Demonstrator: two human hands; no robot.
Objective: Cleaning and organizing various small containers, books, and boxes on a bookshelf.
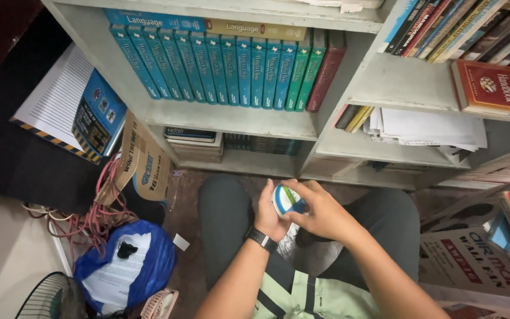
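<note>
Left hand (268, 214): cupped around small round white container with blue-green label (287, 199) | Right hand (320, 211): fingers pinching its top | Container: above lap, facing grey shelf (237, 121) of blue books (219, 65)

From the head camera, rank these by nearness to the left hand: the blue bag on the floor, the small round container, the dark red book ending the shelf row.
1. Small round container: held in the left hand.
2. Dark red book: on the shelf above.
3. Blue bag: on the floor, far left.
</note>
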